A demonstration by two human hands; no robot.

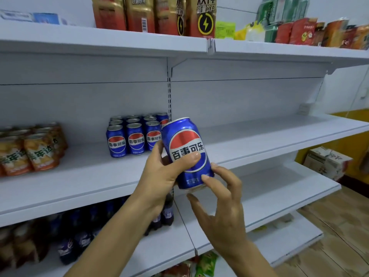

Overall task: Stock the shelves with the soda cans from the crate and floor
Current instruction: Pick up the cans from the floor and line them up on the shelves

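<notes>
A blue soda can (184, 136) with a red, white and blue logo is held tilted in front of the middle shelf (79, 176). My left hand (165, 172) grips its left side, thumb across the label. My right hand (217, 202) pinches the can's bottom end with thumb and fingertips. Several matching blue cans (135, 135) stand in rows on the middle shelf just left of the held can, next to the upright post.
Orange drink cans (30, 150) sit at the shelf's left. Tall gold energy-drink cans (155, 15) and snack bags (311, 33) fill the top shelf. Dark bottles (83, 232) stand on the lower shelf. A cardboard box (327, 162) lies on the wooden floor at right.
</notes>
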